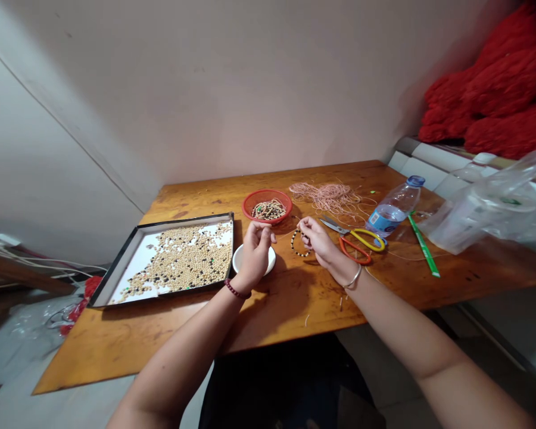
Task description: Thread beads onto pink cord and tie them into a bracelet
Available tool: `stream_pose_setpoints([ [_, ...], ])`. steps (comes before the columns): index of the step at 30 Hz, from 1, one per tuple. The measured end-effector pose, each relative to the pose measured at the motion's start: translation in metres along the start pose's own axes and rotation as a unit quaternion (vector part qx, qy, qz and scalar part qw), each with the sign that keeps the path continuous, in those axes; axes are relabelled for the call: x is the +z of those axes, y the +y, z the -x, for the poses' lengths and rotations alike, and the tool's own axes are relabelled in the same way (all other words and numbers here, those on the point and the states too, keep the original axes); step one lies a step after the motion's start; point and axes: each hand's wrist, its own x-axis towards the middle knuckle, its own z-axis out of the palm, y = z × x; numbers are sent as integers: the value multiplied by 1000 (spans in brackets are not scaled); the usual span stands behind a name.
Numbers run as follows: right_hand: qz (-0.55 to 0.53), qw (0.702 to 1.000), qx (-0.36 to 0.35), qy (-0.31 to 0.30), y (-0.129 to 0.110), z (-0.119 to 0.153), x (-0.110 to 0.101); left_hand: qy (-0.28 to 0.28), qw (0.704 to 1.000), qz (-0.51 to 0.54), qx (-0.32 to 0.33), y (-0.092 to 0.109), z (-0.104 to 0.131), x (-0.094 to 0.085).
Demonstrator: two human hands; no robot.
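Observation:
My right hand (315, 237) is closed in a pinch on a short beaded strand (295, 245) of cream and black beads, which hangs in a curve above the table. Over a white bowl (270, 262) is my left hand (256, 245), its fingers bent together; what they hold, if anything, is too small to make out. Behind my hands a red basket (249, 210) contains beaded strands (270, 209). On the left, a black-edged tray (131, 271) holds loose cream, black and green beads (187, 256).
Scissors (355, 241) with orange and yellow handles lie right of my right hand. Pink cord (328, 195) is heaped behind them. Further right are a water bottle (393, 208), a green strip (424, 245) and a plastic bag (486, 208). Red yarn (495, 89) is piled at the back right.

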Motion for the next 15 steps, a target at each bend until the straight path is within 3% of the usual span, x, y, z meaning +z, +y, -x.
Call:
stream_pose_setpoints([
  [4, 12, 1000, -11, -1, -2, 0, 0, -16, 995, -101, 14, -2, 2, -1],
  [9, -1, 997, -37, -74, -6, 5, 5, -56, 964, -257, 31, -4, 6, -3],
  [15, 28, 991, -22, -126, -6, 8, 8, -128, 976, -167, -50, -8, 6, -5],
])
